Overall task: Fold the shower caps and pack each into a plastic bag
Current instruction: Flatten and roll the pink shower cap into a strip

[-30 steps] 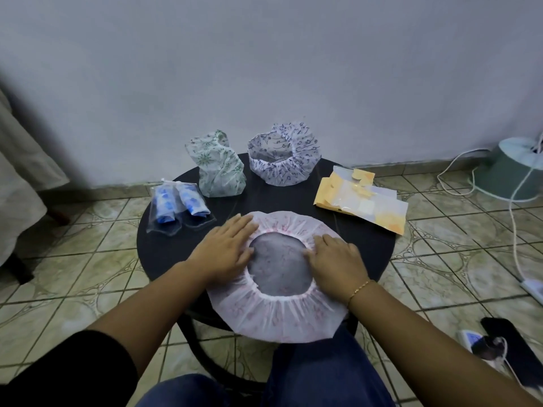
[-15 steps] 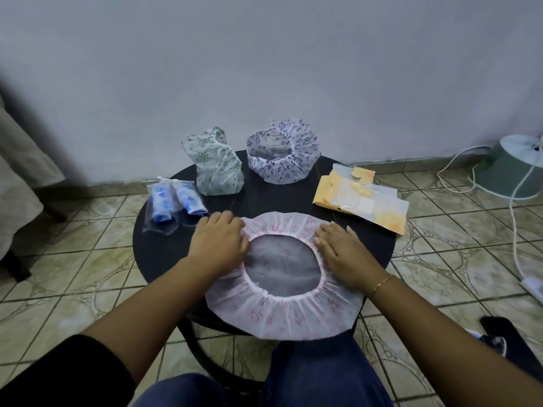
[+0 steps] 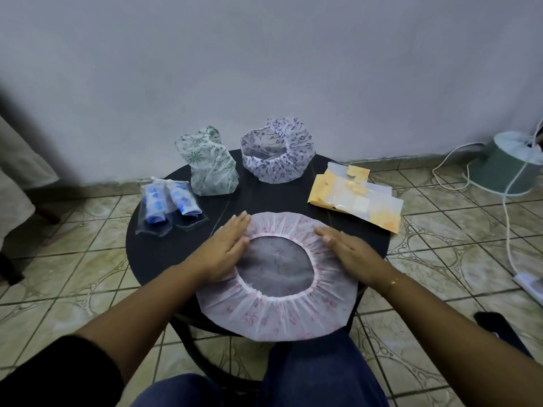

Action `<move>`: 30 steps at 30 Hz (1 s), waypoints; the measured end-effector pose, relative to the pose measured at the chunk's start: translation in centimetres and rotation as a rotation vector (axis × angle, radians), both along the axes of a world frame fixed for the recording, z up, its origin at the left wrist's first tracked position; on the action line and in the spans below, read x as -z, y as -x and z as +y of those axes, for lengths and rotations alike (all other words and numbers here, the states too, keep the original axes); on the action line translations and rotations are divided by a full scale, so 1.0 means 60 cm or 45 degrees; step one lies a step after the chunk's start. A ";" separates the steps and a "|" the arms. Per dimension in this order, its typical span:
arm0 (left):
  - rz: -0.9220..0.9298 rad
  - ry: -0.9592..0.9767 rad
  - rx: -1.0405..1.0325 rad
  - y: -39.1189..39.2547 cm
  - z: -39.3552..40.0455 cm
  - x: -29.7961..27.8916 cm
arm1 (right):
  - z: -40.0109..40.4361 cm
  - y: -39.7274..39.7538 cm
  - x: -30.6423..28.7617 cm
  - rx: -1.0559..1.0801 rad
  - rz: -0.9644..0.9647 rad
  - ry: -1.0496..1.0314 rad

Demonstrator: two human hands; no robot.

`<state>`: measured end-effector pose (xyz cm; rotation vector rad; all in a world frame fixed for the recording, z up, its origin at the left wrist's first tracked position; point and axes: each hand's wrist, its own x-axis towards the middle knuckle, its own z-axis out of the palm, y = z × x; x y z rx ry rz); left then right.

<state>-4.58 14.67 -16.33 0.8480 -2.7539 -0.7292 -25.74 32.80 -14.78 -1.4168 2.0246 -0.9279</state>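
On the round black bench (image 3: 152,254), two blue caps packed in clear bags (image 3: 169,205) lie at the left edge, a green-patterned cap (image 3: 211,168) behind them. The left hand (image 3: 226,245) and right hand (image 3: 346,251) press flat, fingers straight, on either side of the pink shower cap (image 3: 276,315), spread open-side up at the near edge. Behind stands a purple-patterned cap (image 3: 276,157); empty plastic bags (image 3: 355,201) lie rightmost.
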 end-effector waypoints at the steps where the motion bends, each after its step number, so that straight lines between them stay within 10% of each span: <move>1: 0.126 0.018 -0.038 -0.020 0.006 -0.006 | 0.012 0.008 -0.003 0.051 -0.053 0.067; 12: -0.204 0.459 0.361 -0.199 0.022 -0.005 | 0.092 0.064 0.040 -0.582 1.096 0.162; 30: -0.217 0.534 0.246 -0.099 0.069 -0.023 | 0.070 -0.028 0.011 0.154 0.829 -0.104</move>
